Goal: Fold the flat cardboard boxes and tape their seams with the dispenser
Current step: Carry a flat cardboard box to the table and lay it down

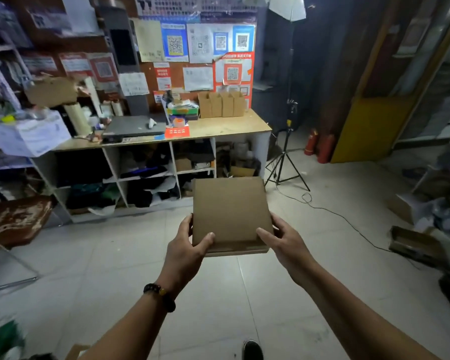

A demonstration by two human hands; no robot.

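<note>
Cardboard, still flat: my left hand (190, 245) and right hand (281, 242) pinch the flat box (230, 211) at its near corners; I'd squeeze evenly so it opens square.

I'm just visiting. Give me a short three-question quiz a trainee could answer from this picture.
1. True or false: both hands hold the flat cardboard.
2. Which wrist wears the bracelet?
3. The folded boxes on the workbench stand: A) in a row, B) stacked, C) scattered?

Key: 1. True: left hand and right hand each have a grip on a near corner. 2. Left. 3. A.
</note>
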